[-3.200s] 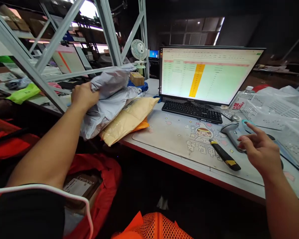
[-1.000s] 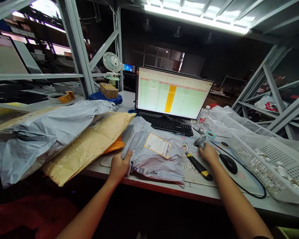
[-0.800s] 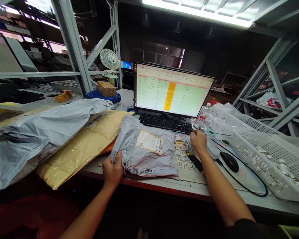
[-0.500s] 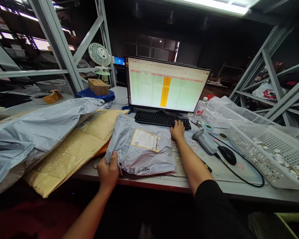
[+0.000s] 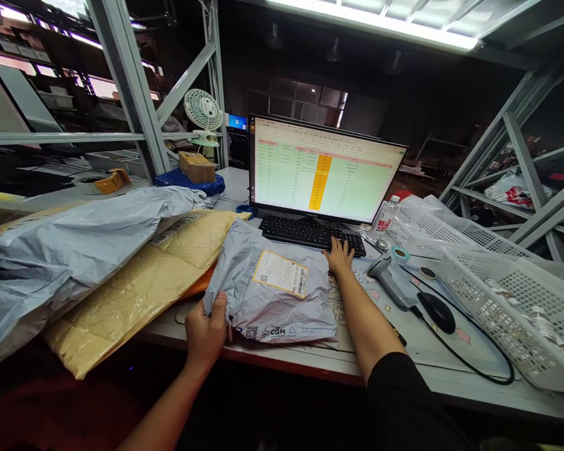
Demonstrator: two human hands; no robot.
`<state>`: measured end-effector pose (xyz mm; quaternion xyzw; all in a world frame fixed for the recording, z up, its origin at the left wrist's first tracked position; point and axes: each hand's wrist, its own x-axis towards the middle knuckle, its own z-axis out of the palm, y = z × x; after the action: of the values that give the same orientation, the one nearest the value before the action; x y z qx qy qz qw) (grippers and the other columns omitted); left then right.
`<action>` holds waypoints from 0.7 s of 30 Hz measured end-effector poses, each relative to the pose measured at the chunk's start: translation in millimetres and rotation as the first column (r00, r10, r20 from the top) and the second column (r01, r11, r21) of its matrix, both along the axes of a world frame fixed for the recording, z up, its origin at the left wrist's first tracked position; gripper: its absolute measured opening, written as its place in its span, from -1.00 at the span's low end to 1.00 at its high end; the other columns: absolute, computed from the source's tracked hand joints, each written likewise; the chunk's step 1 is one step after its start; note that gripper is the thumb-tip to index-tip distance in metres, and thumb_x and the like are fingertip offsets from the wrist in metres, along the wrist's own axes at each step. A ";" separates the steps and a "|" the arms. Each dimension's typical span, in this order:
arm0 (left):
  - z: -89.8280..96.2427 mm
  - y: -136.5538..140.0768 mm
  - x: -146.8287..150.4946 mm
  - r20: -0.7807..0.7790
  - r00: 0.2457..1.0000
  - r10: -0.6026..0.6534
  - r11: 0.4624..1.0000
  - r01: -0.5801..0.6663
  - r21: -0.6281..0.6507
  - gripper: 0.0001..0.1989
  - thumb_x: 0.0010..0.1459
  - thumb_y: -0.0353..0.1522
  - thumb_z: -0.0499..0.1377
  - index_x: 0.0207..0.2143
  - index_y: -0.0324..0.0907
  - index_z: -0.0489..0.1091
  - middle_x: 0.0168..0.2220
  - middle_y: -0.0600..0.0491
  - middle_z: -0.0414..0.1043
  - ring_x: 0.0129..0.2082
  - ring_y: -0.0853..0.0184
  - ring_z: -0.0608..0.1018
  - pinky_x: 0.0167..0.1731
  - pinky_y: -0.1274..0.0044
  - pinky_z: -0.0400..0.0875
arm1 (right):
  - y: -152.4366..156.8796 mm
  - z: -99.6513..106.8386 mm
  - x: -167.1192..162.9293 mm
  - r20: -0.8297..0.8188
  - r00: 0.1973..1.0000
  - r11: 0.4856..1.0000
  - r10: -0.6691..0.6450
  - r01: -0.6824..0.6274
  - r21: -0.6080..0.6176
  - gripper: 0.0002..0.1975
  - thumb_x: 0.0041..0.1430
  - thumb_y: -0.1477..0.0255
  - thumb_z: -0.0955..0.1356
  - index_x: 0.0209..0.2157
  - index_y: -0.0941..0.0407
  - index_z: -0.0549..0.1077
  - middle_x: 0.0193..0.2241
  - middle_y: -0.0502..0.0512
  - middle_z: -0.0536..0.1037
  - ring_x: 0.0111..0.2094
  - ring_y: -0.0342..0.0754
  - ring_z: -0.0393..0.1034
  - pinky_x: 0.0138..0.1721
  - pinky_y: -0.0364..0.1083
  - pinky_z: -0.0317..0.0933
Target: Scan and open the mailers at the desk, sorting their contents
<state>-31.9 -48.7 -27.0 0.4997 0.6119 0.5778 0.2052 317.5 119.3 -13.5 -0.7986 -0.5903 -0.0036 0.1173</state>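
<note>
A grey plastic mailing bag (image 5: 282,313) with a yellow-edged shipping label (image 5: 282,274) lies on the desk in front of me. My left hand (image 5: 207,329) grips its lower left corner, thumb on top. My right hand (image 5: 341,255) rests on the right end of the black keyboard (image 5: 296,232), fingers spread over the keys. Behind the keyboard stands a monitor (image 5: 282,169) showing a spreadsheet with an orange column.
Left of the bag are a padded yellow envelope (image 5: 136,288) and a larger grey mailing bag (image 5: 84,244). On the right lie a barcode scanner (image 5: 391,285), a black mouse (image 5: 436,312) and a white basket (image 5: 512,326) with small bottles. A small fan (image 5: 203,111) stands behind.
The view has tilted a little, so the desk things sit lower and further right. The outlined cell on the screen has moved right to another column. My left hand keeps its grip.
</note>
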 end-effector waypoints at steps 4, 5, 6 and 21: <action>2.8 1.7 -1.5 -0.088 0.996 -0.009 1.000 0.011 0.026 -0.52 0.21 0.05 0.03 -0.59 -0.07 0.25 -0.68 0.04 0.31 -0.58 0.21 0.42 -0.51 0.45 0.27 | 1.3 16.7 6.6 0.011 0.998 0.996 0.060 -0.059 -0.062 -0.28 0.49 0.18 0.24 0.53 0.17 0.04 0.50 0.29 0.11 0.53 0.33 -0.20 0.46 0.45 -0.29; 2.1 2.7 -1.9 -0.106 0.994 -0.012 1.000 0.015 0.022 -0.52 0.22 0.05 0.03 -0.57 -0.08 0.29 -0.65 0.03 0.33 -0.55 0.19 0.45 -0.49 0.45 0.28 | 0.1 21.8 6.7 0.013 0.997 0.995 0.071 -0.070 -0.073 -0.28 0.48 0.20 0.26 0.52 0.17 0.05 0.49 0.30 0.12 0.53 0.34 -0.19 0.45 0.45 -0.27; 0.7 4.0 -2.1 -0.118 0.993 -0.021 1.000 0.022 0.010 -0.51 0.23 0.06 0.02 -0.53 -0.10 0.33 -0.62 0.01 0.37 -0.51 0.17 0.48 -0.47 0.44 0.31 | -2.5 27.0 5.9 0.015 0.996 0.993 0.086 -0.084 -0.082 -0.28 0.47 0.22 0.27 0.52 0.17 0.05 0.49 0.30 0.13 0.52 0.35 -0.17 0.45 0.45 -0.22; -16.7 0.1 12.9 -0.835 0.549 -0.047 0.736 0.584 0.342 -0.20 0.17 -0.04 0.41 0.38 -0.03 0.25 0.43 -0.21 0.22 0.47 -0.17 0.19 0.41 0.03 0.16 | -235.7 -13.1 69.1 0.049 0.985 0.982 0.168 -0.171 0.074 -0.48 0.45 0.23 0.27 0.31 0.17 0.41 0.25 0.32 0.48 0.23 0.24 0.40 0.26 0.16 0.30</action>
<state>-19.0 -48.6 -43.6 0.8435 0.3193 0.4084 -0.1405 386.5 -116.4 -26.6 -0.7400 -0.6579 -0.0336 0.1358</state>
